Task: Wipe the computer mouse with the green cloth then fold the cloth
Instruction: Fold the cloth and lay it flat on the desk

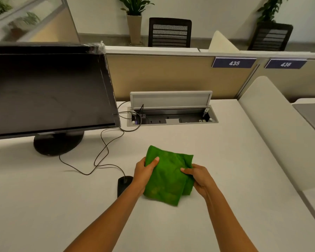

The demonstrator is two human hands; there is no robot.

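The green cloth is in the middle of the white desk, doubled over into a thick rectangle with a second layer showing along its right side. My left hand grips its left edge, thumb on top. Gripping the right edge is my right hand, fingers pinching the layers. The black computer mouse lies on the desk just left of my left wrist, partly hidden by my forearm. Its thin cable loops back toward the monitor.
A dark monitor on a round stand fills the left. Behind the cloth, an open cable box with a raised lid is sunk into the desk. A beige partition runs along the back, and a white divider borders the right.
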